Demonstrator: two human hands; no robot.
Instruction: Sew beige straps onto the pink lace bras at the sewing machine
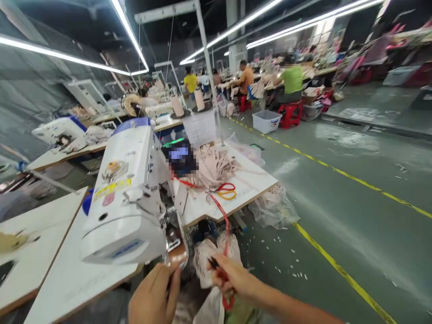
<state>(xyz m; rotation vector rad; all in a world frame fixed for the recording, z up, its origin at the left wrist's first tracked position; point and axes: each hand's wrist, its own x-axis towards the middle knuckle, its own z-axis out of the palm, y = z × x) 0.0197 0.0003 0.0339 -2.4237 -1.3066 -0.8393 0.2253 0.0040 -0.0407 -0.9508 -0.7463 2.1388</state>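
Observation:
A white sewing machine (pixel 124 198) stands on the table on my left. Just below its needle end is my left hand (pixel 153 292), with thumb and fingers pressed together; what they hold, if anything, is hidden. My right hand (pixel 232 274) is wrapped round a pair of small scissors (pixel 228 301) with a red loop handle and dark tips pointing up and left. A red cord (pixel 221 207) runs from the tabletop down to this hand. Pale gathered fabric (pixel 204 258) hangs behind and below my hands, at lap height.
Beige fabric strips (pixel 216 168) are heaped on the white tabletop (pixel 249 184), beside a lit control panel (pixel 179 154). Red and orange loops (pixel 227 191) lie in front. Plastic bags (pixel 275 207) rest beside the table. Several people sit farther back, near a clear bin (pixel 266 121).

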